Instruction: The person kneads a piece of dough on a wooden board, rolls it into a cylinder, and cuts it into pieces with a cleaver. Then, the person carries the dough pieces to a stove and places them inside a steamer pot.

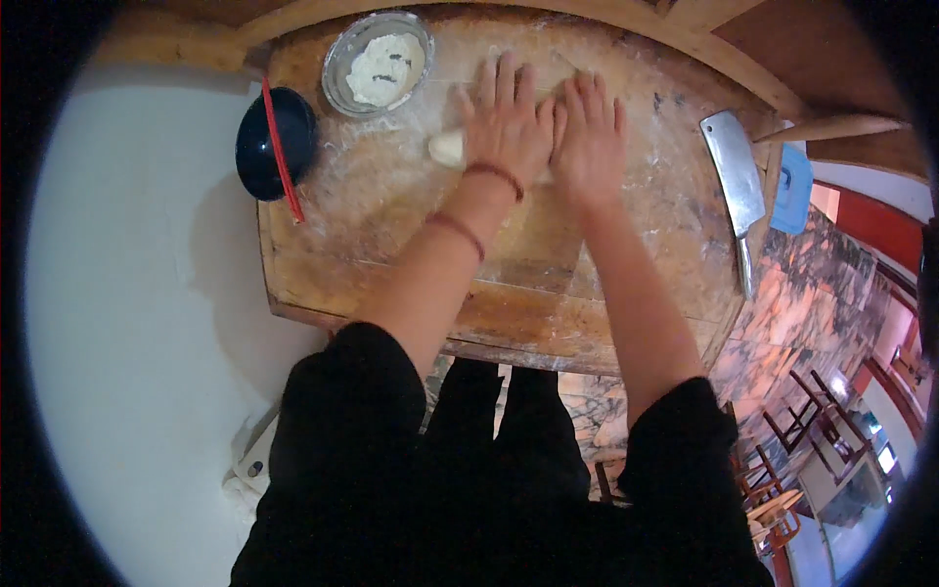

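Both my hands lie palm down on a piece of pale dough (446, 149) on a floured wooden tabletop (411, 227). My left hand (508, 125), with a dark red cord bracelet at the wrist, covers most of the dough; one rounded end shows at its left side. My right hand (590, 143) rests close beside it, thumbs nearly touching. Whether dough lies under the right hand is hidden. The fingers of both hands are stretched out, slightly blurred. Beyond the left hand stands a bowl (337, 77) of white flour (385, 72).
A dark bowl (253, 147) with red chopsticks (279, 150) across it stands at the table's left edge, beside a white wall. A metal cleaver (736, 172) lies along the right edge, near a light blue plastic lid or container (794, 191). Stools stand farther off, lower right.
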Tool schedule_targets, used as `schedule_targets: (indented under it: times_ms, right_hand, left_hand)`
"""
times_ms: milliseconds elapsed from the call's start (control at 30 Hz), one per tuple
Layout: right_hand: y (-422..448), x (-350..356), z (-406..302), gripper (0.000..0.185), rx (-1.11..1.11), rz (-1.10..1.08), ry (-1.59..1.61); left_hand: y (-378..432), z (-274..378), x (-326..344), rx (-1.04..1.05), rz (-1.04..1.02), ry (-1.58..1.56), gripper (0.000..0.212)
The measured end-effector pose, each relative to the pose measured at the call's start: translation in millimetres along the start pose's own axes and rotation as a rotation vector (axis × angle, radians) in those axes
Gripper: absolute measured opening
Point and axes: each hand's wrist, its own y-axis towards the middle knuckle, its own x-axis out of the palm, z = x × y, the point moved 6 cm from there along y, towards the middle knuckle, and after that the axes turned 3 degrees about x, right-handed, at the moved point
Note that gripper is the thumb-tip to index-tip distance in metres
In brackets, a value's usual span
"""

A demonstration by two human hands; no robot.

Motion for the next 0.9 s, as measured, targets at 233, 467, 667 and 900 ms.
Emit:
schedule_targets:
  times_ms: [233,467,667,900]
  right_hand:
    - [-43.0,-8.3,-6.1,0.045,-0.192,-0.075,0.196]
    - [-194.8,-69.2,-27.6,0.062,-0.223,-0.521,0.073]
    - [-114.2,-51.8,-69.8,0.055,0.071,-0.293,0.345]
    - [-247.5,-50.8,-70.7,0.056,-0.186,-0.486,0.122]
  left_hand:
    - [-43.9,-4.0,2.5,0.21,-0.13,0.069,0.06]
    - [-206.9,-0.7,-42.2,0.28,-0.366,-0.131,0.066]
    - [-135.9,-1.6,-55.4,0.152,-0.072,-0.593,0.051]
    - [-255.9,-16.2,-33.8,0.252,-0.358,-0.315,0.077]
